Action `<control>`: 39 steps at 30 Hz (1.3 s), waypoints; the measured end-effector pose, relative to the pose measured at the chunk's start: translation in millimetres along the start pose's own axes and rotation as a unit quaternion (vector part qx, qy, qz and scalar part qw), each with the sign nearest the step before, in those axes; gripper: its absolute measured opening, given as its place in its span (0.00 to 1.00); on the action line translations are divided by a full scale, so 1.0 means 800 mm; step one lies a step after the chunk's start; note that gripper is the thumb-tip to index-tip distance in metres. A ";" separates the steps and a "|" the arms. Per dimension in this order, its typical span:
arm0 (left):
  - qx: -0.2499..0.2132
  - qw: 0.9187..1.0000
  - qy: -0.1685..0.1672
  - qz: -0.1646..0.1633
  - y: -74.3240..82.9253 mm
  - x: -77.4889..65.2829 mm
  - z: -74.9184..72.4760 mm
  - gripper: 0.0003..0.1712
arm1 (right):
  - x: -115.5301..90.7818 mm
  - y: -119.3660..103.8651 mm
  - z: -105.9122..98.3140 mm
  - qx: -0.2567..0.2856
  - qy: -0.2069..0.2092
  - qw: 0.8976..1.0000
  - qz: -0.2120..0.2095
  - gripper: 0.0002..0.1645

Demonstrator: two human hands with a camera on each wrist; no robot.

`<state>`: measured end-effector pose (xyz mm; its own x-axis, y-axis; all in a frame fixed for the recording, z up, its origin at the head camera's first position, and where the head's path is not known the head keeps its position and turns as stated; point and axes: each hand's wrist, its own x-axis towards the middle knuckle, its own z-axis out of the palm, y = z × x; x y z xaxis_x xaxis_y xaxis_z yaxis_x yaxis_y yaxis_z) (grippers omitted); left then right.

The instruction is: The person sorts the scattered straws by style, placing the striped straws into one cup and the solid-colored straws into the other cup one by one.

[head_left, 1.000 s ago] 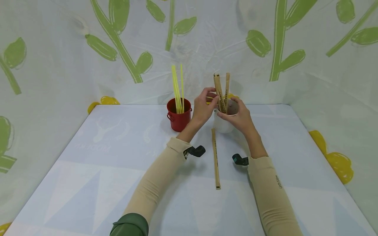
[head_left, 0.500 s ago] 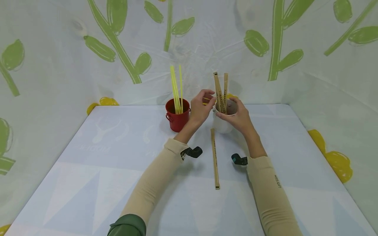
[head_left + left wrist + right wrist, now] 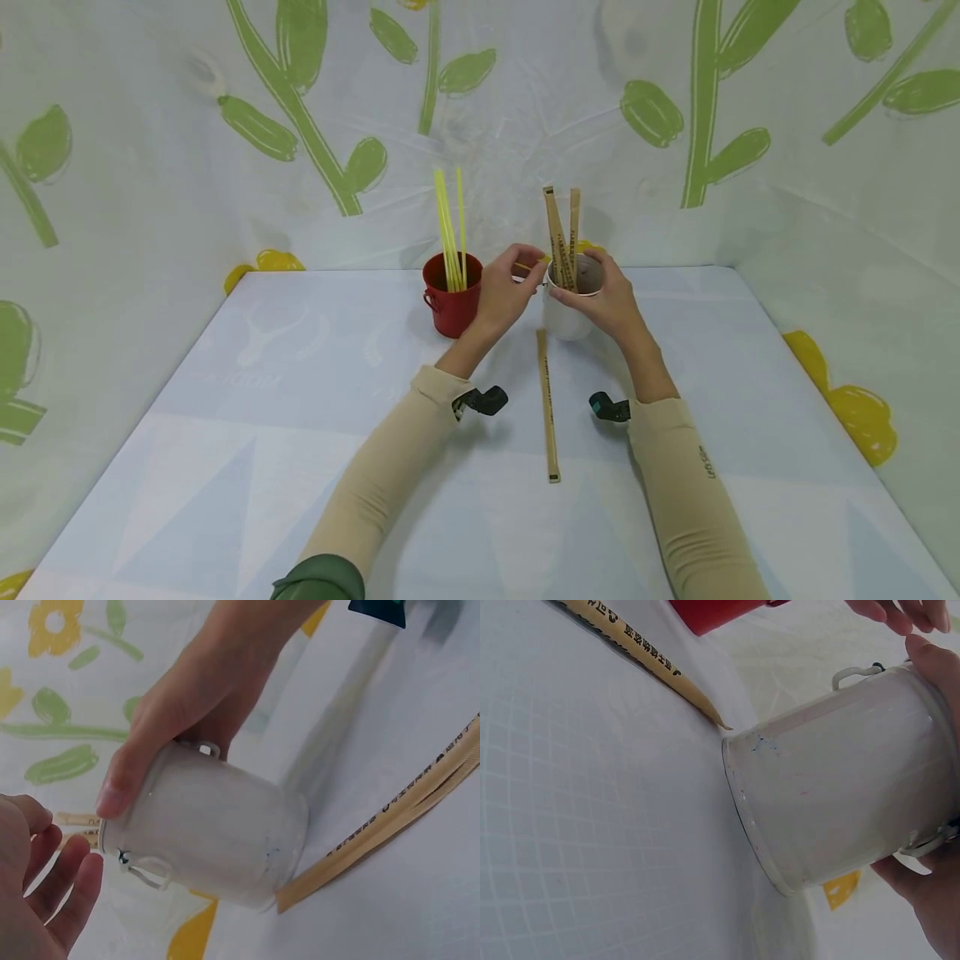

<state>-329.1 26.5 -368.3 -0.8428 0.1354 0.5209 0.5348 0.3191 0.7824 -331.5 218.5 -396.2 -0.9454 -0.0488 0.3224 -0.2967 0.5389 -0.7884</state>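
Note:
My right hand (image 3: 613,302) grips a small white bucket (image 3: 567,318) near its rim, thumb at the front and fingers round the far side. Several narrow brown paper-wrapped sticks (image 3: 557,237) lean upright inside it, printed with dark lettering. My left hand (image 3: 502,290) hovers at the bucket's left rim with loosely bent fingers, holding nothing. In the left wrist view its fingers (image 3: 64,889) are just short of the rim. Another paper-wrapped stick (image 3: 548,408) lies lengthwise on the table, its far end close to the bucket's base.
Left of the white bucket stands a red bucket (image 3: 453,318) holding several thin yellow sticks (image 3: 447,237), partly behind my left hand. A pale blue and white cloth covers the table (image 3: 300,467). A leaf-patterned curtain (image 3: 540,100) rises behind the table's back edge.
My left hand has drawn down and slightly left, away from the sticks in the white bucket. The right hand keeps its grip in the same place.

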 end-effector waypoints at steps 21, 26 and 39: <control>-0.029 0.998 -0.024 0.047 0.019 -0.031 -0.009 0.09 | 0.000 0.002 0.000 -0.008 -0.004 1.000 0.001 0.59; -0.028 0.998 -0.034 0.053 0.032 -0.038 -0.014 0.10 | -0.001 0.001 0.000 -0.013 -0.001 1.000 -0.004 0.57; 0.006 0.995 -0.090 0.041 0.033 -0.049 -0.025 0.19 | -0.002 -0.001 0.000 -0.013 0.000 1.000 0.005 0.57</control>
<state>-280.4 10.8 -361.1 -0.7944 0.3266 0.5121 0.6021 0.3116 0.7352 -329.8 218.4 -396.0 -0.9483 -0.0427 0.3144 -0.2830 0.5618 -0.7773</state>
